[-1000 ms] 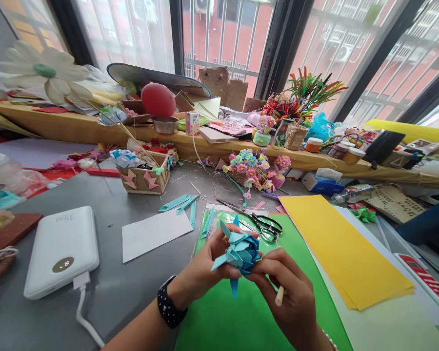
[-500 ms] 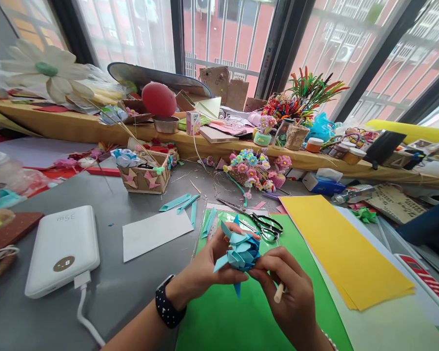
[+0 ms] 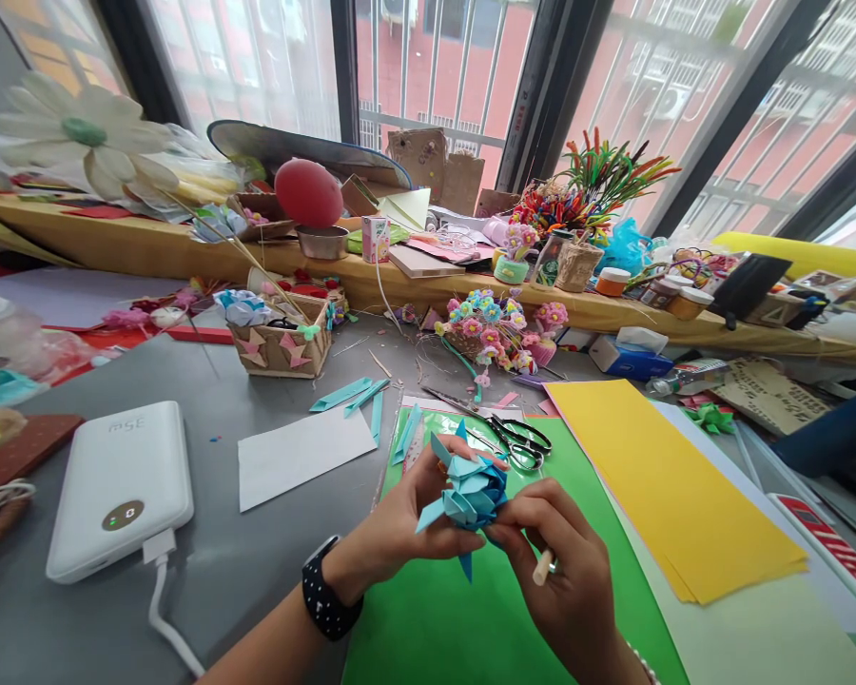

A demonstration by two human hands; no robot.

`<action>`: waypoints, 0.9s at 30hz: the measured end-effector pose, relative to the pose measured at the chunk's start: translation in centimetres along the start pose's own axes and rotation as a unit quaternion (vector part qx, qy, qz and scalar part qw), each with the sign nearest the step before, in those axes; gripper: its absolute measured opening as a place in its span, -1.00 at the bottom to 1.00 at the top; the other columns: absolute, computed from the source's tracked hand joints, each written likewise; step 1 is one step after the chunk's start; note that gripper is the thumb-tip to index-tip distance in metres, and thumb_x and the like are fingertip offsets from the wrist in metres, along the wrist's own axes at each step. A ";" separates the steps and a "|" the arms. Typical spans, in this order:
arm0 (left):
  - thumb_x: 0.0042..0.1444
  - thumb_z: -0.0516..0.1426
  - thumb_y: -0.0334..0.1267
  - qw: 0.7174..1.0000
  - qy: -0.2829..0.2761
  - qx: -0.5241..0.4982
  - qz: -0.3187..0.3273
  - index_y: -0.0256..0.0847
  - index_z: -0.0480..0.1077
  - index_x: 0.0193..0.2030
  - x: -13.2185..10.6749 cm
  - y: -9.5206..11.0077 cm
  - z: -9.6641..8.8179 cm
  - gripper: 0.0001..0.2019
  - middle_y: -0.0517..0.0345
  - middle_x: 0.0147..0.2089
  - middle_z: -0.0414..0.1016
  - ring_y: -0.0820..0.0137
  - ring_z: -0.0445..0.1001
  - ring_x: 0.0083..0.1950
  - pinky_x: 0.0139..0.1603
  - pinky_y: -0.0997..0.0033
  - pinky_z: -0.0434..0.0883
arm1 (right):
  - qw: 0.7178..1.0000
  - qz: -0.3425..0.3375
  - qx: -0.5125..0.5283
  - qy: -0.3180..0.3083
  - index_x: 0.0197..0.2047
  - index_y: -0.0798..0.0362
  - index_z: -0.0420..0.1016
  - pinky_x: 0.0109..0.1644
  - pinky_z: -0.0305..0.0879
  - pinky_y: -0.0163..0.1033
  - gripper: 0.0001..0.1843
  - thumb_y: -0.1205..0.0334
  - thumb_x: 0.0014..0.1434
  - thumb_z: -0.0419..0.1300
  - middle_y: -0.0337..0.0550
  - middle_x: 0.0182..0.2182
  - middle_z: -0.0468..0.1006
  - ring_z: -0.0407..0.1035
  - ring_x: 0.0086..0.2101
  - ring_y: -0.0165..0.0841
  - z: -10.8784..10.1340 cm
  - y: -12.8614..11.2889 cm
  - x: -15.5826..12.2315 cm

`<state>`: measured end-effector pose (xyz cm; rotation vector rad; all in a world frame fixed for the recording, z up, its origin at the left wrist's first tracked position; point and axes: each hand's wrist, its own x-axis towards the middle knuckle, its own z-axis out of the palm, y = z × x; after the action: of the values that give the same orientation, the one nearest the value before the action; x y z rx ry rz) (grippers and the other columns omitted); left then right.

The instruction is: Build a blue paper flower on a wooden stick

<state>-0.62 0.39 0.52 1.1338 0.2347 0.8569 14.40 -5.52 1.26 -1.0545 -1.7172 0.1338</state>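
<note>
Both of my hands hold a folded blue paper flower (image 3: pixel 467 490) above a green paper sheet (image 3: pixel 463 609). My left hand (image 3: pixel 406 523), a black dotted watch on its wrist, wraps its fingers round the flower from the left. From the right, my right hand (image 3: pixel 560 571) pinches the flower's petals, and a thin wooden stick (image 3: pixel 542 569) is tucked under its fingers.
Black scissors (image 3: pixel 517 440) lie just beyond the flower. Yellow paper sheets (image 3: pixel 671 485) lie to the right, a white paper piece (image 3: pixel 303 455) and a white power bank (image 3: pixel 121 485) with cable to the left. Teal paper strips (image 3: pixel 357 395), a cardboard basket (image 3: pixel 282 347) and craft flowers (image 3: pixel 489 328) crowd the far table.
My right hand's fingers have shifted slightly lower on the flower and the stick has moved with them. The flower has stayed in about the same place.
</note>
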 end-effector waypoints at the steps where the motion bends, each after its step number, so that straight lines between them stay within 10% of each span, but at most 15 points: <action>1: -0.14 0.26 -0.46 1.000 -0.003 0.002 0.001 -0.06 0.26 -0.12 0.0 0.0 0.0 -0.57 0.18 -0.04 0.36 0.38 0.36 -0.12 -0.17 0.48 0.28 | 1.000 -0.006 -0.003 0.000 -0.42 0.07 0.36 -0.52 0.23 -0.41 -0.87 0.48 0.08 0.11 -0.24 -0.51 0.30 0.25 -0.52 -0.47 0.0 0.0 0.0; 14: -0.17 0.29 -0.45 1.000 0.000 0.007 -0.010 -0.10 0.25 -0.13 0.1 -0.1 -0.2 -0.54 0.11 -0.06 0.38 0.31 0.38 -0.09 -0.13 0.39 0.32 | 0.998 -0.049 -0.041 -0.009 -0.41 0.04 0.35 -0.52 0.24 -0.37 -0.89 0.41 0.12 0.10 -0.24 -0.52 0.33 0.28 -0.54 -0.45 -0.3 0.5 0.3; 19: -0.21 0.33 -0.25 0.994 0.108 -0.019 -0.021 -0.14 0.31 -0.14 0.6 -1.3 -0.2 -0.55 0.15 -0.22 0.45 0.35 0.42 -0.21 -0.25 0.48 0.32 | 0.999 0.009 -0.035 -0.019 -0.37 0.03 0.35 -0.49 0.29 -0.36 -0.90 0.40 0.14 0.08 -0.23 -0.49 0.31 0.28 -0.50 -0.43 -0.3 1.4 0.1; 27: -0.15 0.30 -0.24 0.979 0.122 -0.152 -0.061 -0.09 0.30 -0.02 0.6 -0.9 -0.7 -0.50 0.11 -0.17 0.51 0.34 0.50 -0.24 -0.17 0.42 0.33 | 0.992 0.017 -0.112 0.060 0.10 0.04 0.26 -0.26 0.33 -0.20 -0.62 0.35 0.24 -0.12 -0.05 -0.27 0.31 0.28 -0.24 -0.29 -1.1 2.2 0.5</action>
<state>-0.22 1.14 -0.39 0.7214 0.3585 0.8878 16.56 -4.27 0.82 -1.2324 -1.6327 -0.1013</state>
